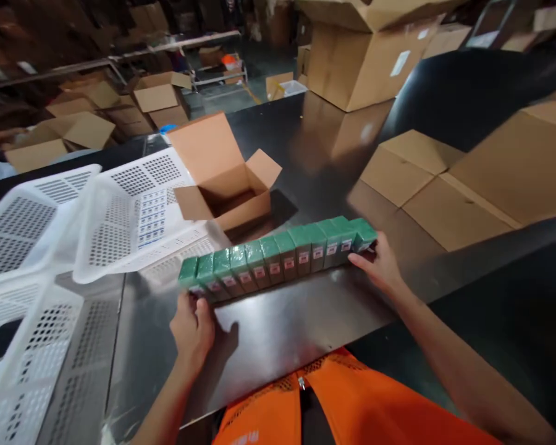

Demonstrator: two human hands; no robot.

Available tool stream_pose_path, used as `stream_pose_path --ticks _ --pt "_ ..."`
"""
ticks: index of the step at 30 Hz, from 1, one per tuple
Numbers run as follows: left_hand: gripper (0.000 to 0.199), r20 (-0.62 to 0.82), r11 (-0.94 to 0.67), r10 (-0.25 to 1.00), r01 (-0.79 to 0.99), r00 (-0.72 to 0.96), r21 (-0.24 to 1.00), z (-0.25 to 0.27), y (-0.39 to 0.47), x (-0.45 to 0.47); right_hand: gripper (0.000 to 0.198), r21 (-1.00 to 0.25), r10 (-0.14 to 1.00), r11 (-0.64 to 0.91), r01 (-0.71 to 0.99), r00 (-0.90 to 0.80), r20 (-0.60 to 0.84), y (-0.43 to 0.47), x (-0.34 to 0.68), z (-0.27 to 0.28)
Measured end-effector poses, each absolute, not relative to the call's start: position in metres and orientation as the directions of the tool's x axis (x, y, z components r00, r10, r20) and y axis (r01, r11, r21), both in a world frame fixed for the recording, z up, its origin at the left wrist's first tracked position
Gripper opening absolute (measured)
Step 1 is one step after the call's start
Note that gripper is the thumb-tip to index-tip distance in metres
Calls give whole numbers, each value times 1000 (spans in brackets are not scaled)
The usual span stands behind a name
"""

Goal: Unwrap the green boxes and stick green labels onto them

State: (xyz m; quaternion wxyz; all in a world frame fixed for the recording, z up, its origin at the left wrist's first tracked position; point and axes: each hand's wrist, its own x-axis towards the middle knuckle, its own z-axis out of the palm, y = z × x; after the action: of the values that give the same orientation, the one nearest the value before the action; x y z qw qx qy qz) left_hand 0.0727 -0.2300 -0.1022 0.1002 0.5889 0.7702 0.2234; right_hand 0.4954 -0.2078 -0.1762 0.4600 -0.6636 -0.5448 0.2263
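Note:
A long row of small green boxes (278,256) stands side by side on the metal table (278,321), each with a small white label on its near face. My left hand (192,327) grips the left end of the row, thumb toward me and fingers partly hidden behind the end box. At the right end, my right hand (379,262) is closed on the last box, which sits slightly askew. Between them the two hands press the row from both ends. Just beyond the row, an open brown carton (245,210) stands with its flaps up.
White perforated baskets (106,247) fill the left side, one holding a sheet of blue-and-white labels (152,217). Flattened cardboard (445,185) lies on the right. A large carton (352,68) stands at the table's far edge, with more open cartons (160,99) beyond.

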Motion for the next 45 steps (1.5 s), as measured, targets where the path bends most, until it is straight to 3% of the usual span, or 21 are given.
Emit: stream_pose_path --ticks 3,7,10,13,16,18,21,25,27,32,33,36,37,43,45 --pt "59 107 193 955 853 -277 486 -125 -249 64 87 -893 913 24 450 353 203 -231 491 -186" --pt "71 70 133 978 847 -196 515 -135 -250 45 99 -891 962 96 444 187 197 -230 503 -173" --pt "84 260 -38 958 848 -120 529 -112 -242 24 118 -771 935 223 596 93 343 -225 515 -145" --pt "95 531 -190 846 905 -46 381 -58 -228 12 114 -516 888 393 761 -169 428 -213 518 -105" --pt "83 606 -390 749 917 267 79 3 -196 11 98 -339 816 573 746 -479 325 -194 510 -72" --pt "79 547 -558 662 824 512 -97 31 -163 12 93 -282 756 655 701 -599 265 -182 502 -60" --pt "65 363 -635 627 723 689 -274 49 -108 16 84 -235 700 713 660 -689 187 -170 493 -58" --pt "58 -80 -631 740 649 668 -425 50 -64 35 80 -212 705 709 673 -691 161 -170 490 -67" --pt "50 -185 -638 755 641 629 -426 50 -57 50 81 -196 715 699 688 -672 192 -171 491 -71" --pt "39 -114 -596 781 681 614 -426 46 -52 78 74 -81 702 702 708 -667 251 -171 497 -73" --pt "43 -107 -593 783 685 612 -422 45 -51 79 73 -64 700 700 711 -666 258 -172 499 -72" --pt "84 -123 -580 802 712 585 -395 42 -46 76 74 -65 709 696 716 -668 227 -173 504 -70" --pt "86 -132 -575 808 722 574 -385 41 -45 73 74 -73 716 691 720 -667 205 -173 505 -70" --pt "41 -33 -572 794 727 608 -379 39 -50 81 67 -63 780 623 780 -614 123 -174 495 -67" --pt "36 41 -580 769 723 638 -376 34 -55 95 66 -76 816 577 813 -572 82 -172 492 -61"
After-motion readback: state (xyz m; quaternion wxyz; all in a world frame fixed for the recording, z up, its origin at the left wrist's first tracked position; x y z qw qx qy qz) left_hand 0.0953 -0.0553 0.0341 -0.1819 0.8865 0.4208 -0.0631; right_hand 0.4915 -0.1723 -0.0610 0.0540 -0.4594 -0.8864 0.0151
